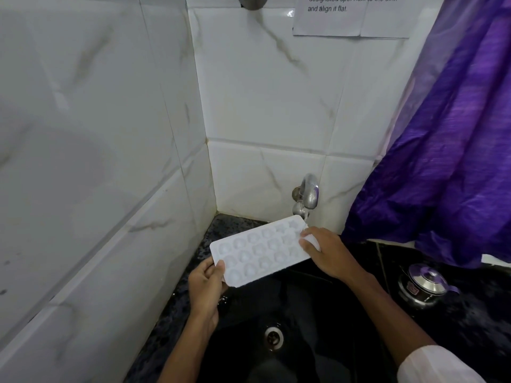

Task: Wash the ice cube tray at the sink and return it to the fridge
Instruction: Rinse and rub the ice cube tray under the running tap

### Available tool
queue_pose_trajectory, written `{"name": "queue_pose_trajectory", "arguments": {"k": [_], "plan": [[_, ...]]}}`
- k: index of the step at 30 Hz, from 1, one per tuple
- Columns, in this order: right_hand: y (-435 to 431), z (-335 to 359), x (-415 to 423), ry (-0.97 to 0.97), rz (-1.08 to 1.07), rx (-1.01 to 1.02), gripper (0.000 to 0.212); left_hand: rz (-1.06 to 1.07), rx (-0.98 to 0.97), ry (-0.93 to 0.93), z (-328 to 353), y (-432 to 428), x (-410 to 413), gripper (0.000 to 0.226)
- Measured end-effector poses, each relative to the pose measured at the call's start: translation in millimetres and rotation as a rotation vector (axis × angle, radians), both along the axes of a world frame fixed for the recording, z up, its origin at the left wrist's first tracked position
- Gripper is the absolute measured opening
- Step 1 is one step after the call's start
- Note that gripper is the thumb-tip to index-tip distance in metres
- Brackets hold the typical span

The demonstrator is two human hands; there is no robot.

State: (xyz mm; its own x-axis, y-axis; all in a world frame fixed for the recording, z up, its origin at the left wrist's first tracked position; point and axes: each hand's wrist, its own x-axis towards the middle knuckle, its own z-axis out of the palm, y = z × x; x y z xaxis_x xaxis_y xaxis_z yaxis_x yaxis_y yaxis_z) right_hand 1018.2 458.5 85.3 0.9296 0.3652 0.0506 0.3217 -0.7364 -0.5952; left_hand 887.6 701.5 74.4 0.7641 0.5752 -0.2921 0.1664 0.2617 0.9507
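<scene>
The person is holding the white ice cube tray [260,251] in the air over the black sink [318,305], with its far right corner sitting right under the steel tap [308,193], so that the thin stream of water [306,215] is landing on that end. The tray is lying with its moulded cups towards the camera and is sloping down towards the near left. That slope is probably letting the water run along the rows and fall into the basin rather than onto the speckled counter [221,230].

The left hand [206,286] is gripping the near left corner, thumb on top and fingers curled beneath, and is acting as the steady anchor. The right hand [329,251] is closing over the right end, with its fingertips [304,240] bent onto the wet cups beside the stream. A whitish patch is showing under those fingers, and I cannot tell whether it is water glare or the rim of the tray. This hand seems to be both holding the tray and rubbing the surface.

The drain [273,337] is lying open below, well apart from the tray. To the right, a lidded steel pot [424,286] is standing on the counter under a purple curtain [456,161], and a printed notice [351,15] is hanging on the tiled wall above.

Judging by this, the washing is under way, and the return to the fridge, which is not in view, is not yet begun
</scene>
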Motion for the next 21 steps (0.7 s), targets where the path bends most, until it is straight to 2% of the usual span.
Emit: {"name": "queue_pose_trajectory", "arguments": {"k": [4, 11, 17, 21], "plan": [[0, -1, -1, 0.047, 0.021, -0.061, 0.04, -0.006, 0.025, -0.016, 3, -5, 0, 0.022], [-1, 5, 0, 0.026, 0.021, -0.145, 0.04, 0.003, 0.014, -0.032, 3, -6, -3, 0.021], [3, 6, -1, 0.054, 0.003, -0.169, 0.047, 0.048, 0.017, -0.029, -1, -13, 1, 0.028], [-2, 7, 6, 0.026, 0.023, -0.183, 0.048, 0.048, 0.003, -0.037, 0, -14, -1, 0.023]]}}
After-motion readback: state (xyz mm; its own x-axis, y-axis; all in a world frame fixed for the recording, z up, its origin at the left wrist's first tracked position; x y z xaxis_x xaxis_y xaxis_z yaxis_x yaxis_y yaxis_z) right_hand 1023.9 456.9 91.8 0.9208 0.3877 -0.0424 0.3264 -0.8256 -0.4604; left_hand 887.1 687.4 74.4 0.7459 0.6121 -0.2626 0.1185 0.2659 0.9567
